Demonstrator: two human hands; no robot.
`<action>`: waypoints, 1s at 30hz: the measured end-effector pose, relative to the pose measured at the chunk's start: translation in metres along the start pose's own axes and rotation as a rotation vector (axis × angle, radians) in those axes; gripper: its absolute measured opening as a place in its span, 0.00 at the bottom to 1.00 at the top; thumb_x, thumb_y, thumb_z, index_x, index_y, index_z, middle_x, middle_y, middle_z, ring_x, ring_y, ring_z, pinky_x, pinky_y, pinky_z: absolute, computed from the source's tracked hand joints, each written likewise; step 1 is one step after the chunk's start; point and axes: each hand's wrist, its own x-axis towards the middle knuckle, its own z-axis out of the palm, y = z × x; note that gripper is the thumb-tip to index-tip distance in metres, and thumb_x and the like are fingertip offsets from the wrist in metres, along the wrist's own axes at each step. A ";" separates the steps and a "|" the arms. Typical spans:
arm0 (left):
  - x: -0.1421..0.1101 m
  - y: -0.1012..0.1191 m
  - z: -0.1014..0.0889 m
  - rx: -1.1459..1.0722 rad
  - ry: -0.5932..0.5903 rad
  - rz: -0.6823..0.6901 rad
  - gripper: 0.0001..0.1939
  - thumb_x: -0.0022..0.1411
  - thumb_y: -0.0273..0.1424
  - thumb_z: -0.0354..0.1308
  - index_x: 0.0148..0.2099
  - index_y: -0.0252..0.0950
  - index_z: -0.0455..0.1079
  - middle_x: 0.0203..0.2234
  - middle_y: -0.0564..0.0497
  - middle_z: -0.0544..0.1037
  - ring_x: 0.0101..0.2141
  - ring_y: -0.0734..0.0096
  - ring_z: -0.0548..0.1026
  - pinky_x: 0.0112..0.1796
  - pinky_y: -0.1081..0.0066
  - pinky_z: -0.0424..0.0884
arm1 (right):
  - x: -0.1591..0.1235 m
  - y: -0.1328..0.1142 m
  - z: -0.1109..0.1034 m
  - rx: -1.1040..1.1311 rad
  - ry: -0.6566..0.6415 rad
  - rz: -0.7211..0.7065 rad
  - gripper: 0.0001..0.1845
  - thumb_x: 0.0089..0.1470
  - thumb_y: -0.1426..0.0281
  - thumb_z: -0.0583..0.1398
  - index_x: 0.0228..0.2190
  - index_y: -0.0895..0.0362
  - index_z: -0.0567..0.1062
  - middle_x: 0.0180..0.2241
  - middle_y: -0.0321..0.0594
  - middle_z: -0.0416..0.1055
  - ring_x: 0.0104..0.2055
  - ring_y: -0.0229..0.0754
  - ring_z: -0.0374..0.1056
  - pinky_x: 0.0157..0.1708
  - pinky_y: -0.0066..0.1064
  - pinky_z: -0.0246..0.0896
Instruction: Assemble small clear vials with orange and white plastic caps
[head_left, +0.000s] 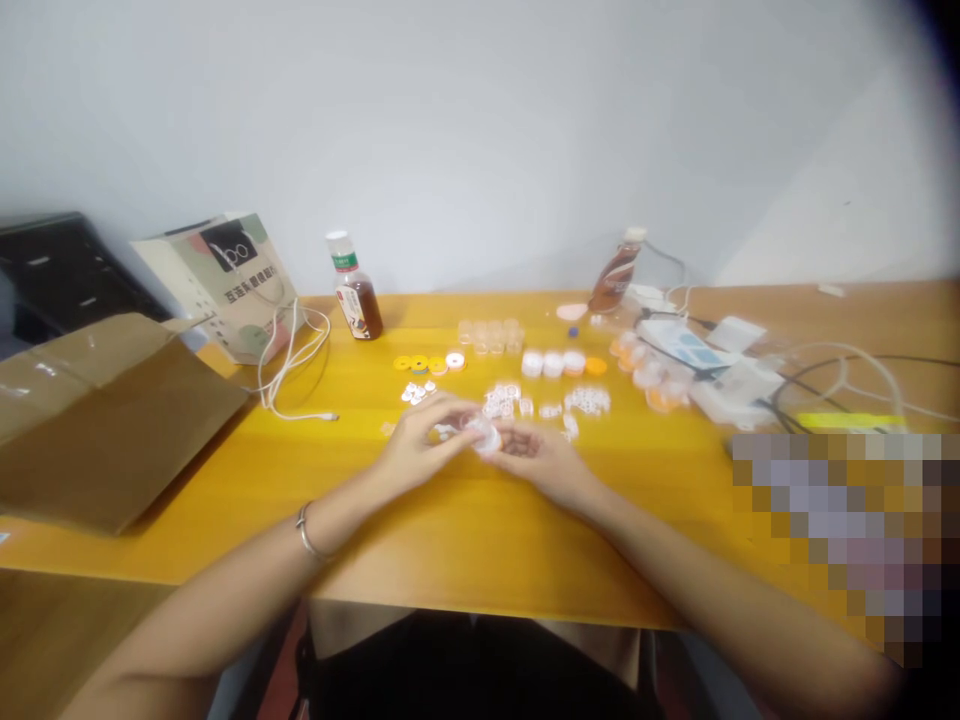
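Between my hands, above the wooden table, is a small clear round container, slightly blurred. The fingers of my left hand close on its left side. My right hand has its fingertips on the right side, with the fingers curled. Just beyond lie piles of small white printed pieces and another such pile. Farther back stand clear empty cups in rows, white-lidded containers and yellow rings.
At the left are a brown paper bag, a printed paper bag and a white cable. A dark drink bottle and a cola-coloured bottle stand at the back. Orange-and-clear containers sit beside chargers and wires.
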 end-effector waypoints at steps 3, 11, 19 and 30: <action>0.000 -0.002 0.002 -0.051 -0.002 -0.030 0.13 0.56 0.33 0.57 0.44 0.36 0.70 0.36 0.47 0.73 0.36 0.70 0.72 0.40 0.67 0.70 | -0.001 -0.001 0.000 -0.013 -0.014 0.018 0.17 0.42 0.65 0.63 0.37 0.57 0.74 0.31 0.35 0.72 0.32 0.36 0.67 0.36 0.32 0.61; 0.000 0.004 -0.004 -0.207 -0.113 -0.099 0.12 0.58 0.30 0.55 0.45 0.35 0.69 0.39 0.45 0.74 0.38 0.69 0.73 0.41 0.67 0.70 | -0.003 0.004 -0.001 0.012 -0.109 0.001 0.13 0.46 0.63 0.61 0.33 0.56 0.74 0.25 0.33 0.68 0.27 0.34 0.63 0.31 0.28 0.59; 0.004 0.008 -0.016 -0.314 -0.266 -0.085 0.13 0.60 0.30 0.52 0.47 0.36 0.69 0.41 0.45 0.74 0.42 0.67 0.72 0.44 0.66 0.69 | -0.004 0.009 0.003 0.118 -0.156 0.038 0.11 0.46 0.63 0.61 0.29 0.59 0.74 0.21 0.33 0.66 0.22 0.31 0.61 0.24 0.24 0.57; -0.001 0.009 -0.005 -0.117 -0.060 -0.151 0.13 0.52 0.35 0.61 0.37 0.32 0.70 0.29 0.48 0.75 0.29 0.74 0.71 0.32 0.73 0.69 | -0.010 0.004 0.010 -0.142 -0.026 -0.157 0.11 0.48 0.64 0.59 0.35 0.56 0.74 0.30 0.35 0.71 0.30 0.37 0.65 0.32 0.29 0.60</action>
